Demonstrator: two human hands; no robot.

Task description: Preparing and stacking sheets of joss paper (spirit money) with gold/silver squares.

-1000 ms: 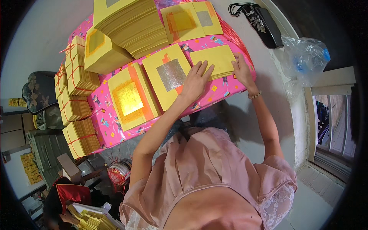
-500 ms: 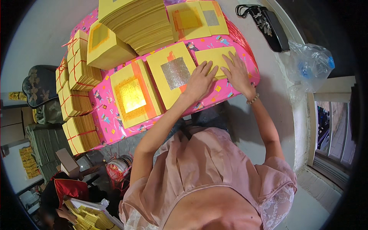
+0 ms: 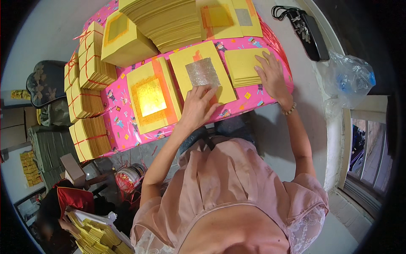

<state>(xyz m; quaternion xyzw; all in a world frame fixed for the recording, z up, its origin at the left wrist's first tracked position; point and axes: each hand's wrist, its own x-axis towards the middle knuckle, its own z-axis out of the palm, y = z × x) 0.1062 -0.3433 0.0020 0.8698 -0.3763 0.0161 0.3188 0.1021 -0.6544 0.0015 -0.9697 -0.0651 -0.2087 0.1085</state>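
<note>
My left hand is open, its fingertips on the lower part of a yellow sheet of joss paper with a silver foil square. My right hand lies with its fingers stretched over the right edge of a small stack of folded yellow paper. To the left of these sits a pile of yellow paper with a shiny gold square and an orange band.
A pink patterned tablecloth covers the table. Red-tied yellow bundles line its left side, and tall paper stacks stand behind. A clear plastic bag and a black case with keys lie at the right.
My left hand has moved left and nearer, from the folded stack to the silver-square paper. My right hand has shifted to the folded stack's right edge. The view has shifted slightly.
</note>
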